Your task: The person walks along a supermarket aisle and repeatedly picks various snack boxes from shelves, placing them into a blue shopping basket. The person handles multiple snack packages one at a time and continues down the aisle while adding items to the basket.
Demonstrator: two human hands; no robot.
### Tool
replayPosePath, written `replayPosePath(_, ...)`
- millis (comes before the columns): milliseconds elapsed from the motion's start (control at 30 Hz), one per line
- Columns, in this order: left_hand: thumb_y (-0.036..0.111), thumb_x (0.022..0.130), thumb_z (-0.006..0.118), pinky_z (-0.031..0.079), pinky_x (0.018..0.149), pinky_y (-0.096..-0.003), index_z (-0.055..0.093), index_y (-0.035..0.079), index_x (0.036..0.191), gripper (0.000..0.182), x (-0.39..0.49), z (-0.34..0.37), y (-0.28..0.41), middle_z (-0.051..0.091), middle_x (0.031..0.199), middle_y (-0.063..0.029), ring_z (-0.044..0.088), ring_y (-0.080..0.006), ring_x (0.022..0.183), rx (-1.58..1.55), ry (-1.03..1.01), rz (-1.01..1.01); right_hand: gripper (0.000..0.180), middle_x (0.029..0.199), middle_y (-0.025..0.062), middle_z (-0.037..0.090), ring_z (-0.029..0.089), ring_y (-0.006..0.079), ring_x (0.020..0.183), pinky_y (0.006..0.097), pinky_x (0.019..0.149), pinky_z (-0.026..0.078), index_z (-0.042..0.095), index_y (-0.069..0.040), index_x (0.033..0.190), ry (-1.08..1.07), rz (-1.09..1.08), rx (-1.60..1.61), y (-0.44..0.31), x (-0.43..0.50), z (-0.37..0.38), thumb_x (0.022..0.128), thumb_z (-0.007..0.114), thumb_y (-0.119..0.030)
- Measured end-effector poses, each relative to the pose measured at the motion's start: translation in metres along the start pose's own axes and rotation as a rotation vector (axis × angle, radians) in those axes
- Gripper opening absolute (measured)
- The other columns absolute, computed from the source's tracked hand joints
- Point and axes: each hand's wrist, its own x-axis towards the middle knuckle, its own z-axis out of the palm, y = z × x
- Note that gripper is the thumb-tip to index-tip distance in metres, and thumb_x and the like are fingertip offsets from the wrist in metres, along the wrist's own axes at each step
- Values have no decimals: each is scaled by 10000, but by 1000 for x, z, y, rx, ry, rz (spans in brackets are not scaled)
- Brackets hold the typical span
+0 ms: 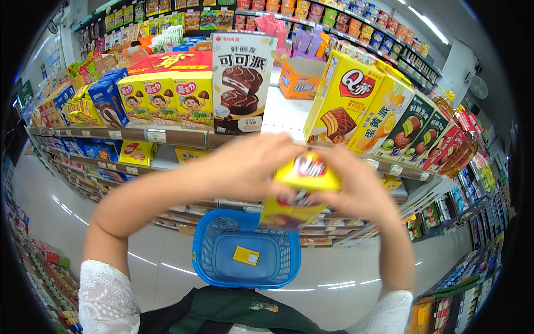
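Both of my hands are blurred and hold a yellow snack carton (pixel 298 192) in front of the shelf edge, above and right of the basket. My left hand (pixel 267 163) grips its left and upper side, and my right hand (pixel 354 179) grips its right side. Below, a blue plastic shopping basket (pixel 201 267) stands near my body, with a small yellow box (pixel 246 255) on its bottom. A larger yellow carton (pixel 352 98) of similar look leans on the shelf to the right. Left of a gap stands a white chocolate-pie carton (pixel 243 83).
Yellow mushroom-snack boxes (pixel 167 100) and blue cartons (pixel 109 98) line the shelf at left. An orange open box (pixel 301 79) sits deeper in the gap. Green and red cartons (pixel 409 129) and oil bottles (pixel 461 154) are at right. Cup noodles (pixel 329 16) fill shelves behind.
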Motion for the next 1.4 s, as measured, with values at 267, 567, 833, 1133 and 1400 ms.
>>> replayPosePath(267, 466, 838, 785, 483, 1017, -418, 569, 61, 1362, 697, 84, -145, -12, 585, 1289, -144, 581, -335, 1213, 309, 232, 187, 763, 1138, 168, 697, 677, 314, 1052, 402, 911, 523, 621, -7, 1326, 298, -88, -118, -6, 93, -125, 733, 848, -430)
replayPosePath(567, 556, 848, 749, 463, 1031, -437, 595, 13, 1327, 741, 89, -155, -40, 607, 1274, -195, 560, -363, 1246, 311, 185, 100, 721, 1165, 136, 695, 662, 206, 1055, 343, 931, 520, 595, -25, 1371, 185, 28, -36, 1, 126, -121, 792, 859, -363)
replayPosePath(833, 514, 879, 732, 465, 1015, -448, 535, 56, 1391, 715, 97, -144, -55, 578, 1280, -174, 566, -357, 1217, 424, 124, 56, 757, 1237, 161, 685, 664, 280, 1123, 379, 964, 510, 603, -64, 1379, 158, -12, -23, 27, 142, -109, 762, 837, -437)
replayPosePath(1133, 504, 878, 732, 462, 1022, -457, 563, 65, 1355, 670, 108, -131, -68, 617, 1282, -174, 571, -342, 1225, 518, 51, -7, 670, 1240, 147, 668, 635, 261, 1149, 365, 989, 486, 605, -93, 1377, 88, 50, -104, 37, 151, -98, 805, 834, -358)
replayPosePath(1400, 514, 896, 702, 486, 995, -474, 597, 101, 1329, 608, 115, -126, -78, 653, 1218, -168, 590, -340, 1208, 563, -1, -104, 602, 1184, 158, 698, 654, 277, 1121, 380, 958, 497, 617, -71, 1342, 76, 36, -175, 54, 167, -86, 859, 784, -390)
